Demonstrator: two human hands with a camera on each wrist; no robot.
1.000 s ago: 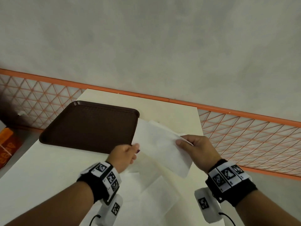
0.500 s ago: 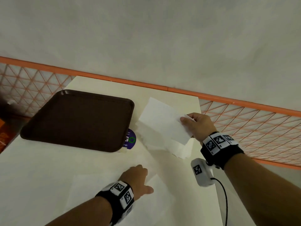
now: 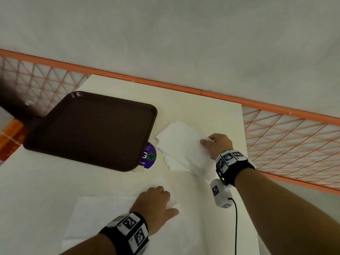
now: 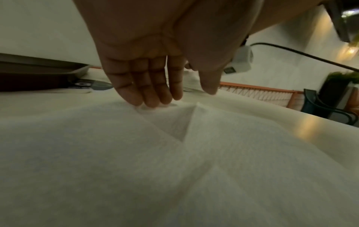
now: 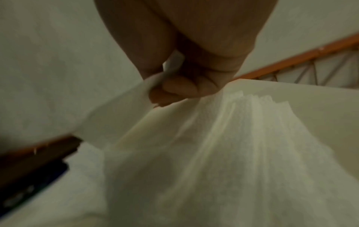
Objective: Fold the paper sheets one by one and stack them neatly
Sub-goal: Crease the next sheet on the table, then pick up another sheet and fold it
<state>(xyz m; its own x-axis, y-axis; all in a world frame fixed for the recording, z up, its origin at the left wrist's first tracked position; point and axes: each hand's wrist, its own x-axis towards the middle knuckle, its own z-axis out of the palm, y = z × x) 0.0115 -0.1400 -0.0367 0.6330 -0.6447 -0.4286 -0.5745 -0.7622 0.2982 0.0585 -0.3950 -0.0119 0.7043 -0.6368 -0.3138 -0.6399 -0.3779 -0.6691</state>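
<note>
A folded white sheet [image 3: 181,139] is pinched at its right edge by my right hand [image 3: 211,144], just above a fanned stack of folded sheets [image 3: 182,162] at the table's right side. The right wrist view shows the thumb and curled fingers [image 5: 174,90] gripping that sheet [image 5: 116,110] over the stack [image 5: 242,138]. My left hand [image 3: 161,199] lies flat with straight fingers on unfolded white sheets [image 3: 103,214] near the front edge. In the left wrist view its fingertips [image 4: 151,101] touch the paper [image 4: 136,153].
A dark brown tray [image 3: 92,129] sits at the back left of the white table [image 3: 202,115], with a purple round sticker [image 3: 149,156] showing at its near right corner. An orange lattice railing [image 3: 294,137] runs behind and right of the table.
My left hand let go of the folded sheet and dropped onto the flat sheets near me. My right hand carried the folded sheet away and down over the stack.
</note>
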